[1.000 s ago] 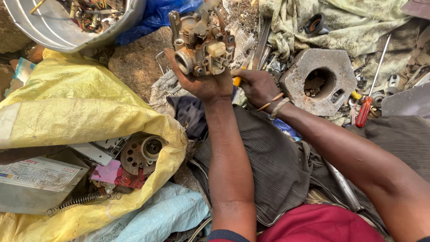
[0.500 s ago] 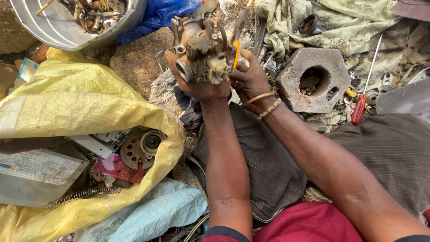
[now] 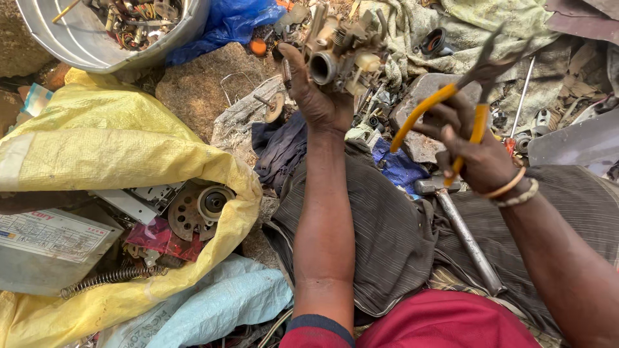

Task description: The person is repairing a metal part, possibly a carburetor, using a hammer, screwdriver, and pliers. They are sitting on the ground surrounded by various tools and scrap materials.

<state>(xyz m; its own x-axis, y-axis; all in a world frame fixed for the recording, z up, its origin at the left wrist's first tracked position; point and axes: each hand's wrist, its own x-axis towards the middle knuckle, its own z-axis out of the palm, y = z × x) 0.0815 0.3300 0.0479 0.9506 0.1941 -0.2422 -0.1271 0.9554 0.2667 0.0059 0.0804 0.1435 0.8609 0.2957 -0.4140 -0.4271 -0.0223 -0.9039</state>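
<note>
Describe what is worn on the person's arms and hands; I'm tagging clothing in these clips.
Both forearms are bare. The left hand wears nothing. The right hand has two bracelets at the wrist: a plain orange-tan band and a pale beaded or twisted one. A dark cuff with a red sleeve shows near the left elbow.

The scene is lit by soft, even daylight, and no hard-edged shadows are cast. The brightest patch is found on the yellow sack [image 3: 97, 148], left of the raised left hand [image 3: 319, 96], where detail is slightly washed out. A dull sheen is seen on the metal basin [image 3: 77, 38] above the sack. Deeper shade is gathered in the sack's mouth. Slight motion blur is shown by the pliers [image 3: 464, 96] in the right hand [image 3: 474, 151]. Straight lines are bowed slightly near the frame edges.
</note>
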